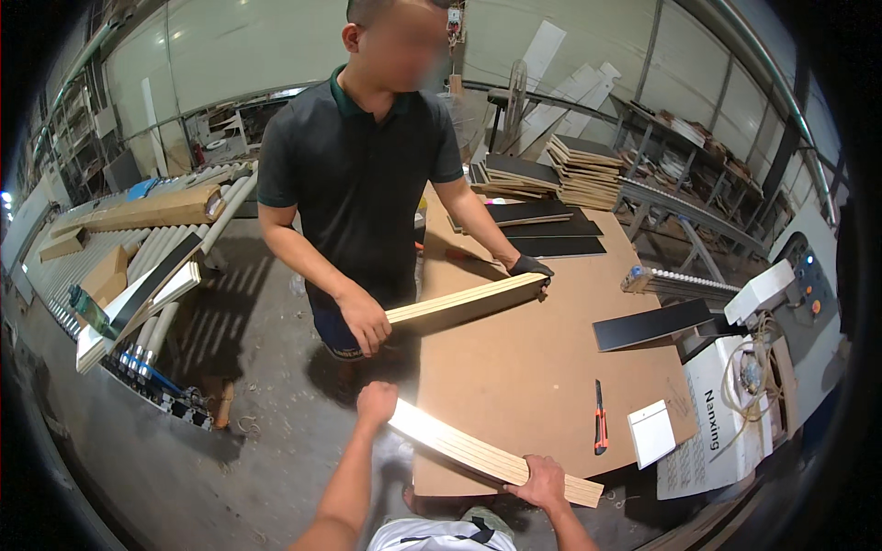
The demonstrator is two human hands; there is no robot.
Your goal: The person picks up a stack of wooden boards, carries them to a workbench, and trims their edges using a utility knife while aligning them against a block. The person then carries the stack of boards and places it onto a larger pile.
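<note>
Though apart, left fingers point(378, 401) and right fingers point(544, 477) snug around pale boards point(459, 446) over brown tabletop point(514, 376) and grey workshop floor point(285, 413).

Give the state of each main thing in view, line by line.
Near board stack: held together, pale edges up
Left hand: gripping that stack's left end
Right hand: gripping it near right end
Far board stack: held by co-worker
Utility knife: lying flat, unheld; blade unclear
White square panel: lying flat
Rear board pile: stacked, edges uneven
Control panel: blue light apparently lit
</note>
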